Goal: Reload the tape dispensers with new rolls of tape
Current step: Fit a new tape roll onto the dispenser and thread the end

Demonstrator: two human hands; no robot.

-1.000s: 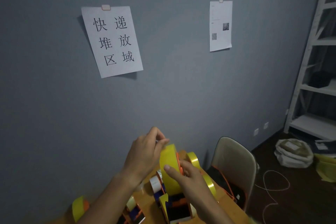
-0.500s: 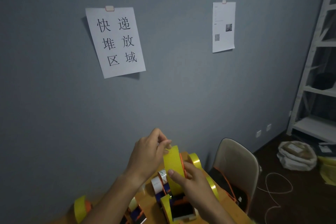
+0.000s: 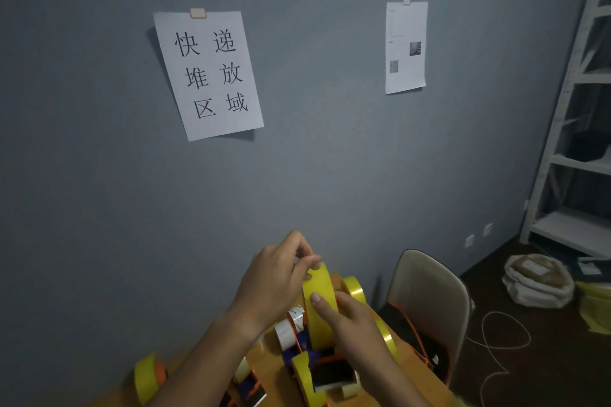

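A yellow tape roll (image 3: 319, 304) stands upright in an orange and blue tape dispenser (image 3: 325, 370) on the wooden table (image 3: 274, 370). My right hand (image 3: 353, 324) grips the roll from the right, thumb lying across its outer face. My left hand (image 3: 277, 281) pinches at the top edge of the roll with thumb and fingertips. The tape end itself is too small to make out. More yellow rolls (image 3: 355, 289) lie behind, and a white roll (image 3: 287, 334) sits in a dispenser just left.
Another yellow roll in an orange dispenser (image 3: 147, 378) sits at the table's left. A beige chair (image 3: 429, 304) stands right of the table, with a white cord (image 3: 502, 340) on the dark floor. White bags (image 3: 539, 281) and metal shelving (image 3: 582, 149) fill the right side. Paper signs hang on the grey wall.
The view has shifted slightly. Both hands stay on the yellow roll, the left fingertips still working at its top edge; nothing was released or picked up.
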